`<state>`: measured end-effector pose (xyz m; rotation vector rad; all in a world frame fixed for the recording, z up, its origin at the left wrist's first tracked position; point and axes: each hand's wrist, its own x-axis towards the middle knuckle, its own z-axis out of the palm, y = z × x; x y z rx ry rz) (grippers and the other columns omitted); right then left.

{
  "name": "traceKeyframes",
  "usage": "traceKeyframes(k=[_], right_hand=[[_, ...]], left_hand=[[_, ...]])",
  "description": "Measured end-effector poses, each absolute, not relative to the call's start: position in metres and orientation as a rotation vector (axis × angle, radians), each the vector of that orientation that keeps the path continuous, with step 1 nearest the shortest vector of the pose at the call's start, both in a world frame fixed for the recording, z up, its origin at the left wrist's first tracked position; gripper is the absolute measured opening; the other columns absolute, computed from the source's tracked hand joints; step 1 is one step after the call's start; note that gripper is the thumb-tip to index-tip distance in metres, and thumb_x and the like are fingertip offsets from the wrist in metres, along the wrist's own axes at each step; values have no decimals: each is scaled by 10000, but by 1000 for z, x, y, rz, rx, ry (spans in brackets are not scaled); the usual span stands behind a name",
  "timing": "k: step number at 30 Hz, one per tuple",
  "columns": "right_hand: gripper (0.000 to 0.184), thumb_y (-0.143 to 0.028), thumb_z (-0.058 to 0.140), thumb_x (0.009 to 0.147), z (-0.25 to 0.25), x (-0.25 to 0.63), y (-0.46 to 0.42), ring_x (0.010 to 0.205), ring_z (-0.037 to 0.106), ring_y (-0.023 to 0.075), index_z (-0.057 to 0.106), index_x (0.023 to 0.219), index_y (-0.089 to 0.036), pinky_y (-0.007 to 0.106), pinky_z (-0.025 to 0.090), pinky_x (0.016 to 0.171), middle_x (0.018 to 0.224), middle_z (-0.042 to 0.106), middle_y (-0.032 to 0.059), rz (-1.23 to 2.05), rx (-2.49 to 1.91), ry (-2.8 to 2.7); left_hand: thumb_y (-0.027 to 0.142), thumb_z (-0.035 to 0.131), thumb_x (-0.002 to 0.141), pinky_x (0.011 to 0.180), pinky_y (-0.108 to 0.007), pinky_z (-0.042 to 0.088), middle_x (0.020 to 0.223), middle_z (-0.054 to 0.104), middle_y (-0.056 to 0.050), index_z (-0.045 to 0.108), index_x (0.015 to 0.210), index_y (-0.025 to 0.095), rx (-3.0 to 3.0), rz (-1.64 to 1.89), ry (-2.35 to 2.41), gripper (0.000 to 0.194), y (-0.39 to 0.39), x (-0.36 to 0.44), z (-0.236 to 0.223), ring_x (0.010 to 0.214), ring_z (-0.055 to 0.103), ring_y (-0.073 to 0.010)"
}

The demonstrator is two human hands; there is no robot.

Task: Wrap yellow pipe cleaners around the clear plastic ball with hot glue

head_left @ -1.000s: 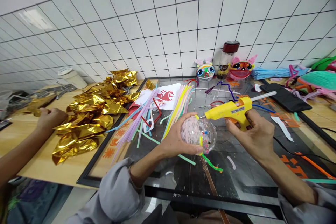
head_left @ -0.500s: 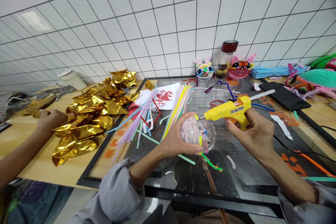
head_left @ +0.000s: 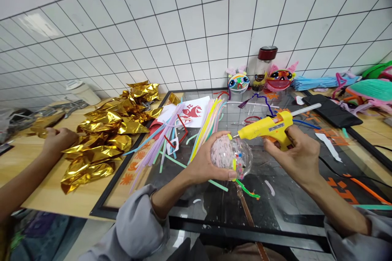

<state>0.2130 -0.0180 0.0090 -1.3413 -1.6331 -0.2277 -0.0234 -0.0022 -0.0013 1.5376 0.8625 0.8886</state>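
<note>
Held between the thumb and fingers of my left hand [head_left: 202, 161] is a clear plastic ball [head_left: 244, 157], its left side covered in pale pink fuzzy strips. A yellow strip edges the ball, and a green pipe cleaner [head_left: 247, 189] hangs below it. My right hand [head_left: 298, 153] grips a yellow glue gun [head_left: 266, 128] by its handle, with a white glue stick [head_left: 306, 110] poking from the back. The gun's nozzle is at the upper rim of the ball, next to the yellow strip; whether it touches cannot be made out.
Pastel pipe cleaners [head_left: 206, 126] and a paper with a red design [head_left: 196, 111] lie behind my left hand. Gold foil [head_left: 104, 126] is heaped to the left, near another person's hand [head_left: 59, 142]. A bottle [head_left: 261, 73], finished crafts [head_left: 239, 81] and a phone [head_left: 333, 111] stand or lie behind.
Almost nothing differs. The ball and glue gun stay together in nearly the same place, with only slight shifts.
</note>
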Motion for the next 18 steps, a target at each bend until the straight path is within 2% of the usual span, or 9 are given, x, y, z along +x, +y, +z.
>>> traceKeyframes(k=[8,18], right_hand=[[251,-288,631,733,9,213,-18,405,338,79,406,629,-244,233,251,399,496,377,-83,-204,-1334,-1635],[262,-309,609,725,9,214,-21,415,319,90,373,625,-253,254,235,411,495,365,-77,-175,-1351,-1635]], left_hand=[[392,922,434,1042,-446,462,1285,576,-143,487,1331,139,1553,888,873,1028,-3,-24,0,1172,576,-338],[404,928,436,1007,-409,496,1273,597,-119,511,1320,159,1495,914,891,1008,-2,-24,1,1128,608,-308]])
